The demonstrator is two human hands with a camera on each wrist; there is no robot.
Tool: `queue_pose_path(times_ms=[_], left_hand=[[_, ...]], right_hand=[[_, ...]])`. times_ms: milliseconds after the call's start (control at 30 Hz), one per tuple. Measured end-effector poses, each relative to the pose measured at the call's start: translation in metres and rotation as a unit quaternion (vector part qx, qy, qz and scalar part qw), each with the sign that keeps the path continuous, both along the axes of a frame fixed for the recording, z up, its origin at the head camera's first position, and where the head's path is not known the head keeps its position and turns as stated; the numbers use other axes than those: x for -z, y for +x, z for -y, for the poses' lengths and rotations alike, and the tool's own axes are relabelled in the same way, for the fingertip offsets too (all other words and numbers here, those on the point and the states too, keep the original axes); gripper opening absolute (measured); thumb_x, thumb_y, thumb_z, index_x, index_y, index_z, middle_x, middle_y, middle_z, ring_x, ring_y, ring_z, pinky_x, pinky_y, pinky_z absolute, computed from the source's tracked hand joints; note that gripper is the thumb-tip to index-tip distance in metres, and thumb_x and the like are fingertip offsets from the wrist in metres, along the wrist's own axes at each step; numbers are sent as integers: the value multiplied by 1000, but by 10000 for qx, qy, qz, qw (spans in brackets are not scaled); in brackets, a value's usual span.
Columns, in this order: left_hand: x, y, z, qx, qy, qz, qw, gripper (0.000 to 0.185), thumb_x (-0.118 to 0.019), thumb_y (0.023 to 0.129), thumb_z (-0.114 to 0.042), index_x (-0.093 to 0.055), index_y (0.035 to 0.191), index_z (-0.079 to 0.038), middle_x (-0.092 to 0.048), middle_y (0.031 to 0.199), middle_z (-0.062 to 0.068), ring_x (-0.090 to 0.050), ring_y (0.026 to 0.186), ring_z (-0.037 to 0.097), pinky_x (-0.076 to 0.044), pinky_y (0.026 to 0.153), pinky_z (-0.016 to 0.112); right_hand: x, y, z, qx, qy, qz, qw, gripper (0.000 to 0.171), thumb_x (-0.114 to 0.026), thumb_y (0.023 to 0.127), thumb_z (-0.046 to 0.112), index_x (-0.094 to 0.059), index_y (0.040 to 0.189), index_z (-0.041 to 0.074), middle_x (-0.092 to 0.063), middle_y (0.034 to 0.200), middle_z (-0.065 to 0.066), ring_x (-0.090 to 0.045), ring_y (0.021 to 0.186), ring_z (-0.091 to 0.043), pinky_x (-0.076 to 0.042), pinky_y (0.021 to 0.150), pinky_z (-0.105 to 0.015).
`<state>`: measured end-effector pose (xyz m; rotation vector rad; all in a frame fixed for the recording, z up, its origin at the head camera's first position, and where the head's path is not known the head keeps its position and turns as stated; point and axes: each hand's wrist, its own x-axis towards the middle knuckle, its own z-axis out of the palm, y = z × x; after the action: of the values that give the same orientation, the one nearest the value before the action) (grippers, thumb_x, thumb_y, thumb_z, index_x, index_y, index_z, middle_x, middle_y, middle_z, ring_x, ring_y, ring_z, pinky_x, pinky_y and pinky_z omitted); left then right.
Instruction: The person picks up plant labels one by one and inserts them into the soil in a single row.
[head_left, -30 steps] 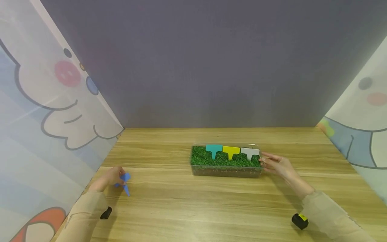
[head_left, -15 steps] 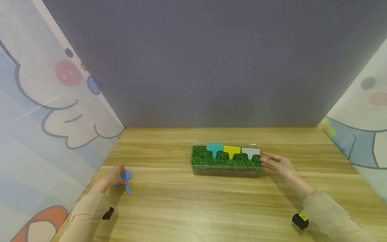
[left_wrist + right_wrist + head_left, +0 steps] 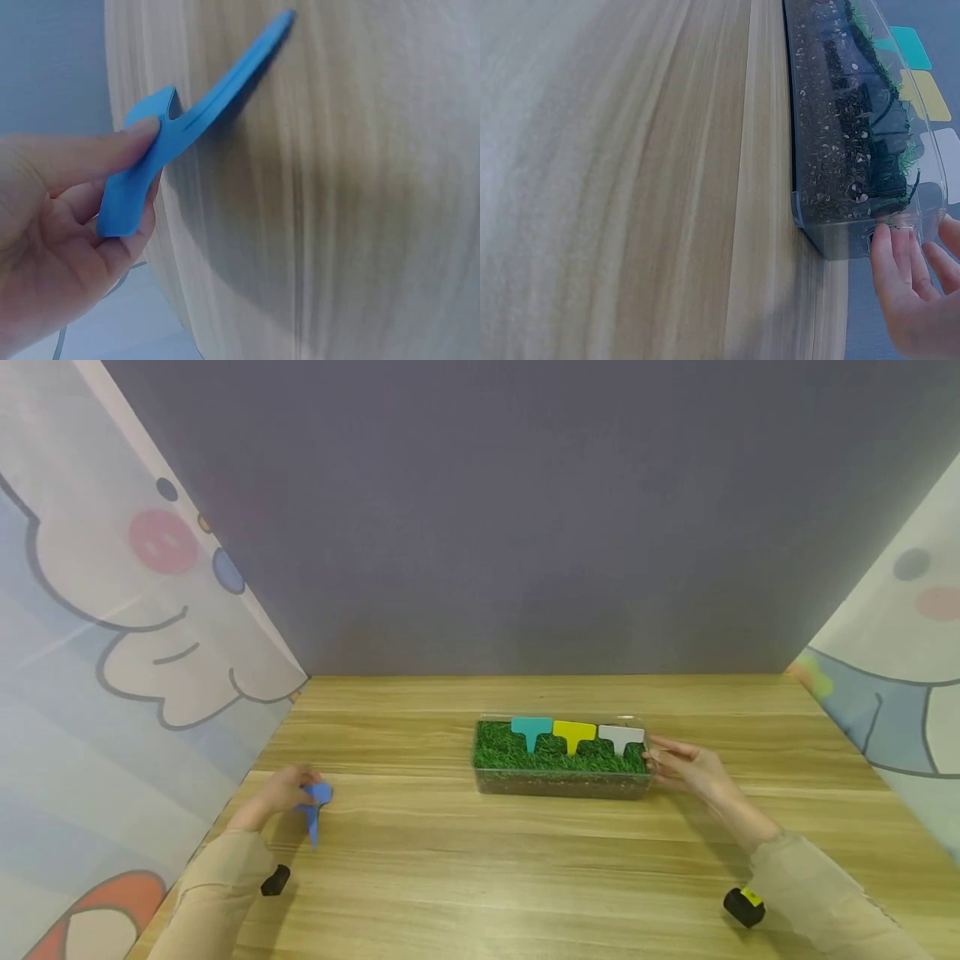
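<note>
Blue plastic plant tag [image 3: 315,803], T-shaped, pinched at its broad head in the left hand [image 3: 279,792]; thumb lies flat on the head, fingers curled beneath, as the left wrist view shows [image 3: 154,169]. The grip holds the tag just above the wooden worktop [image 3: 465,868], near its left edge. From the grip the stake runs down and toward the person, tip close to the wood; contact cannot be told. Long axis tilted, head up, point down.

Well apart to the right of that grip stands a clear planter box [image 3: 561,785] of soil topped with grass. Three tags are already upright in it, in a row along the far side: teal tag [image 3: 531,730], yellow tag [image 3: 573,733], grey tag [image 3: 621,737], heads up and stakes sunk.

Right hand [image 3: 686,767] rests against the box's right end, fingers straight and loosely spread on the clear wall [image 3: 900,247], gripping nothing.

Judgement: three markers placed, the blue one remains in hand, away from the box.
</note>
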<state>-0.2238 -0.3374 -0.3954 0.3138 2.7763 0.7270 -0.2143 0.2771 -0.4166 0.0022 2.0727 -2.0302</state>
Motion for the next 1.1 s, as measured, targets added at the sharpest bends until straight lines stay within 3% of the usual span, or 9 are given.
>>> queue_pose_path(times_ms=[67,200,433,700,1100], left_hand=[[0,-1,1,94,192,4,9998,20,-64,71,6,-56,89,9,-58,94,28,-53,91,44,-46,77,49],[-4,-1,3,159,393,115,9990,21,-63,73,5,-57,92,11,-57,97,28,-52,94,45,-47,77,47],[-16,-4,0,211,695,252,9970,22,-64,76,1,-55,92,14,-62,84,18,-58,77,25,-50,64,30],[-27,-6,-12,192,721,164,9971,23,-63,78,-3,-56,94,13,-62,88,18,-59,81,28,-50,68,34],[-43,-10,-42,435,643,-174,9968,14,-60,82,-4,-58,93,5,-63,89,13,-59,85,28,-50,71,37]], right_hand=[[-8,5,5,19,71,-22,10000,56,-61,83,24,-38,131,4,-64,101,3,-61,87,-8,-49,79,-27],[-17,10,10,161,151,107,9997,56,-59,86,19,-33,131,-1,-64,101,2,-62,85,-7,-49,80,-28],[-12,8,7,95,-32,48,9999,40,-59,85,17,-49,124,15,-65,96,7,-63,84,-8,-49,77,-27],[-18,9,10,192,259,110,9994,59,-59,85,21,-31,131,-3,-64,100,2,-62,85,-7,-49,79,-27],[-19,8,10,200,331,161,9991,61,-59,85,20,-28,132,-3,-63,103,-1,-62,85,-7,-48,80,-28]])
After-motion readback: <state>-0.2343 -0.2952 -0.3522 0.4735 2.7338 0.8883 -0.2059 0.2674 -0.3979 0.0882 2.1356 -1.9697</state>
